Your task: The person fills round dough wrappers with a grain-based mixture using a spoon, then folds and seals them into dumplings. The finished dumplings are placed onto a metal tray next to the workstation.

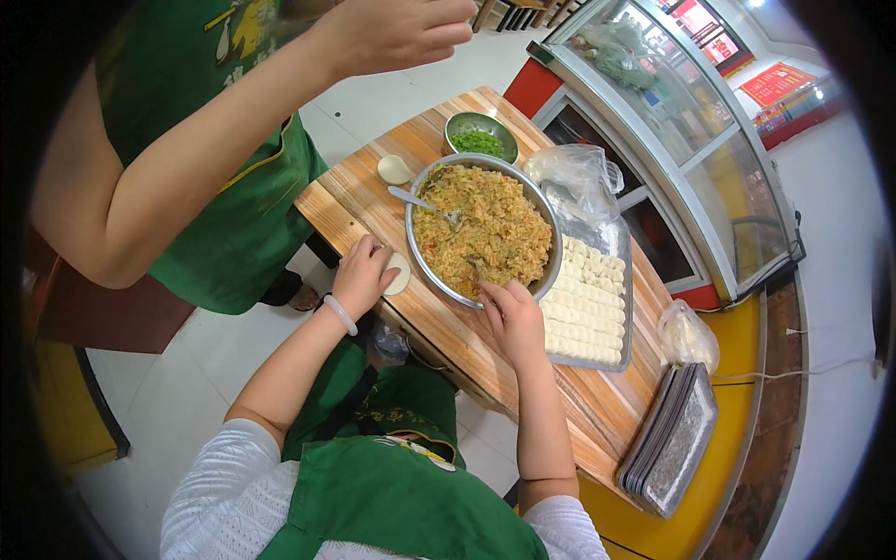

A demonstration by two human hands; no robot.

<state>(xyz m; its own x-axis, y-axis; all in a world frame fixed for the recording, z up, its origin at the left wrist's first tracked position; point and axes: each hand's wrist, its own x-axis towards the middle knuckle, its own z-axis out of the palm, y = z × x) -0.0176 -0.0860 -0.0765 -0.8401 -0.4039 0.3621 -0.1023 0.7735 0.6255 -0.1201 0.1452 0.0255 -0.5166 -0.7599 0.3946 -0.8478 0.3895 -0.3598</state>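
Observation:
My left hand [360, 274] rests at the near edge of the wooden table, its fingers and thumb around a round, pale dough wrapper [399, 276]. A wide metal bowl [558, 245] stands before me, filled with a yellowish, rice-like filling [493, 217]. At its near rim, my right hand [514, 318] grips a spoon [474, 264] whose tip is down in the filling. A second spoon [414, 199] leans on the bowl's left rim. Right of the bowl, partly behind it, a metal tray [625, 357] carries tight rows of white dough dumplings [584, 308].
A co-worker's arm [210, 161] reaches in from the left. A smaller metal bowl [505, 128] of chopped greens and another dough wrapper [394, 169] lie farther back. Plastic bags [577, 171] cover the tray's far end. Stacked metal trays [668, 441] stand right, near a glass display cabinet [672, 126].

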